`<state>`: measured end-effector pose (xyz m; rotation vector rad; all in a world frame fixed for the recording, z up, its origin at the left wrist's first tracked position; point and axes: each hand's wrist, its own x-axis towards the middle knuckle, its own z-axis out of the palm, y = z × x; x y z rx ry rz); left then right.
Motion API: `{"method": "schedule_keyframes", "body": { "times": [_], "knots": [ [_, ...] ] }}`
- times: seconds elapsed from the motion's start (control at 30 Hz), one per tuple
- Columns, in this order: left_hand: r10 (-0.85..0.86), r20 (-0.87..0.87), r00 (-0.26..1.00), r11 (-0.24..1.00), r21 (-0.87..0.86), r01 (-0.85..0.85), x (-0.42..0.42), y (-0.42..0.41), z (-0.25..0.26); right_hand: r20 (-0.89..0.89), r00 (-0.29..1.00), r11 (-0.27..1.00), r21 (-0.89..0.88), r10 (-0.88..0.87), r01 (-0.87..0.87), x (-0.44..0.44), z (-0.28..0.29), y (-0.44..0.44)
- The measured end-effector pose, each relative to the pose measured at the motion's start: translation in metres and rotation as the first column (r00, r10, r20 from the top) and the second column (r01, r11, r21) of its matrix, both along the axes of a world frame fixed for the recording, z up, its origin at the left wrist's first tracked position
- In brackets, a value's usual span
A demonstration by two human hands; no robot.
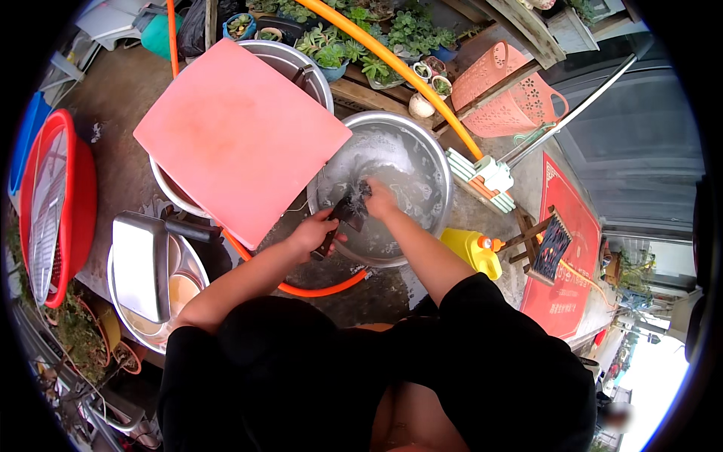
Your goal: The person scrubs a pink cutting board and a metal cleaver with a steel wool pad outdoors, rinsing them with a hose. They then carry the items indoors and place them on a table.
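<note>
My left hand (312, 236) grips the dark handle of a cleaver (355, 217), whose blade reaches out over a round metal basin (439, 223). Cloudy, sudsy water (406, 183) fills the lower part of the basin. Against the blade, my right hand (382, 199) presses a dark, wiry scrubbing pad (364, 189); splashes partly hide it. Left of the basin, a large pink cutting board (243, 135) rests across another metal basin (316, 79). An orange hose (325, 292) curves over the wet ground below my left hand.
To the left stand a metal pan (141, 265) on a basin of dishes (195, 271) and a red plastic basket (82, 192). A yellow jug (471, 251), a small stool (548, 248) and a red mat (565, 294) lie right. Potted succulents (333, 53) and a pink basket (502, 93) stand beyond.
</note>
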<state>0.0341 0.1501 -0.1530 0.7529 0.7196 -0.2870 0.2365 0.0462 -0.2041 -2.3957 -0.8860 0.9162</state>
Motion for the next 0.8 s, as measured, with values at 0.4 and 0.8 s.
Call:
{"method": "schedule_keyframes", "body": {
  "times": [0.4,0.8],
  "knots": [
    [0.02,0.031,0.999,0.998,-0.052,-0.019,-0.006,0.002,-0.006,0.213,0.951,0.974,-0.011,0.225,-0.228,-0.007,0.011,-0.011],
    [-0.514,-0.061,0.856,0.273,0.934,0.231,-0.052,0.028,0.079,0.12,0.991,0.984,0.173,-0.062,0.041,0.089,0.03,-0.069]
  ]
}}
